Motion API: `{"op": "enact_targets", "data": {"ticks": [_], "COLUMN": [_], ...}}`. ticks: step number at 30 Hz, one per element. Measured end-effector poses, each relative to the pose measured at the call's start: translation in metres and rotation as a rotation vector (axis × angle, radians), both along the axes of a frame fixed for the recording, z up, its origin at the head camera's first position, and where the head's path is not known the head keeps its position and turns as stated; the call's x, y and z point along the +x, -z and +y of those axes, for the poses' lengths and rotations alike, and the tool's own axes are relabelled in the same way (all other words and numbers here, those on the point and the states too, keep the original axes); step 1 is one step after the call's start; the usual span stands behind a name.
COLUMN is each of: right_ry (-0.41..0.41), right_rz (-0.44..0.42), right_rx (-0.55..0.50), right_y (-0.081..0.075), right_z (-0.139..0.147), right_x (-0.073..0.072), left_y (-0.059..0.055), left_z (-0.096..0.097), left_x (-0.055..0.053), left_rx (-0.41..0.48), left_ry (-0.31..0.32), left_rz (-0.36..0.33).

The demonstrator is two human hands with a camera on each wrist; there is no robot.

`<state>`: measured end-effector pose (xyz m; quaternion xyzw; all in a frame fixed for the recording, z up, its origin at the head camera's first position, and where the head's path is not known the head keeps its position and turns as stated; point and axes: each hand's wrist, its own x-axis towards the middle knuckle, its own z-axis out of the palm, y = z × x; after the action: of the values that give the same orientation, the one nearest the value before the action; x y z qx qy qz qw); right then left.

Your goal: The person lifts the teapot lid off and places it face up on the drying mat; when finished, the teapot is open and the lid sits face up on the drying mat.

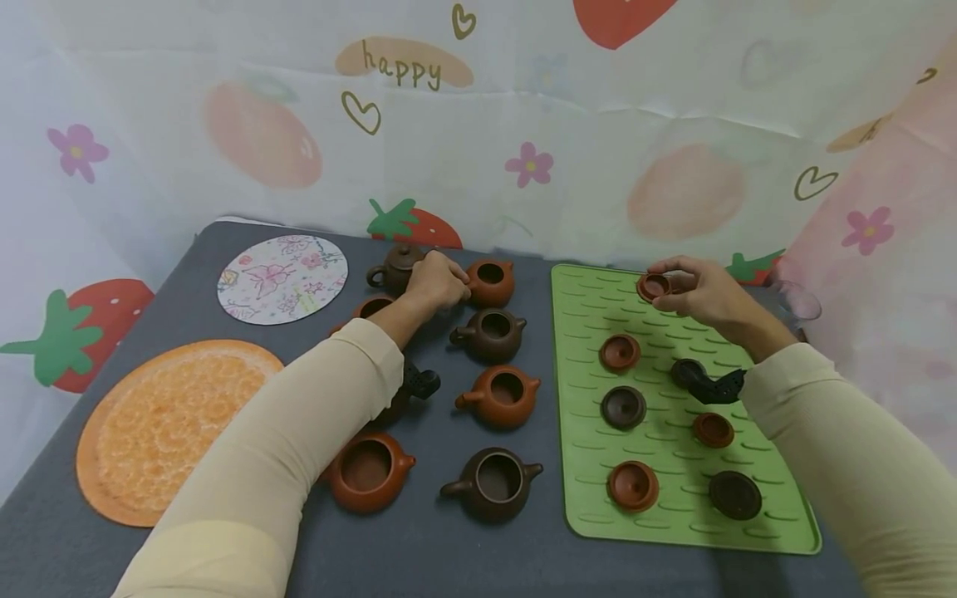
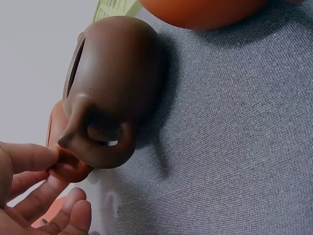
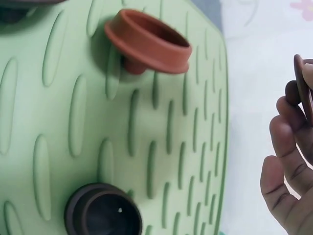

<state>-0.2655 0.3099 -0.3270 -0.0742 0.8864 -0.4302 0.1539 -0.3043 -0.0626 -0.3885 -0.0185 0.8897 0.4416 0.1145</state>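
Note:
At the back of the table my left hand [image 1: 437,282] pinches the handle [image 2: 71,171] of an orange-brown teapot [image 1: 491,284] that stands without its lid. A dark brown teapot [image 2: 115,73] stands in front of that one, its handle overlapping the pinched handle in the left wrist view. Over the far end of the green mat [image 1: 583,286], my right hand [image 1: 706,299] holds a red-brown teapot lid [image 1: 654,286] by its edge between thumb and fingers. Below it, several more lids lie on the mat, such as a red-brown one [image 3: 146,41] and a dark one [image 3: 102,210].
Several lidless teapots stand in two columns, among them an orange-brown one [image 1: 499,397] and a dark one [image 1: 495,483]. A dark teapot with its lid on [image 1: 399,262] is beside my left hand. Two round mats, one floral [image 1: 284,280] and one orange [image 1: 175,432], lie at left.

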Motion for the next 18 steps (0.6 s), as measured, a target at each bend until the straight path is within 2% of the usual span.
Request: {"op": "enact_targets", "data": {"ticks": [11,18], "right_ry": [0.006,0.013], "right_rz": [-0.076,-0.080], "right_rx": [0.138,0.184], "right_y": [0.019,0.034], "right_z": [0.015,0.025], "right_x": [-0.003,-0.007], "left_y": [-0.001,-0.001], "left_z": [0.000,-0.001], "left_x": [0.001,0.002], "left_rx": [0.005,0.005], "left_ry": [0.009,0.012], "left_rz": [-0.004,0.002]}}
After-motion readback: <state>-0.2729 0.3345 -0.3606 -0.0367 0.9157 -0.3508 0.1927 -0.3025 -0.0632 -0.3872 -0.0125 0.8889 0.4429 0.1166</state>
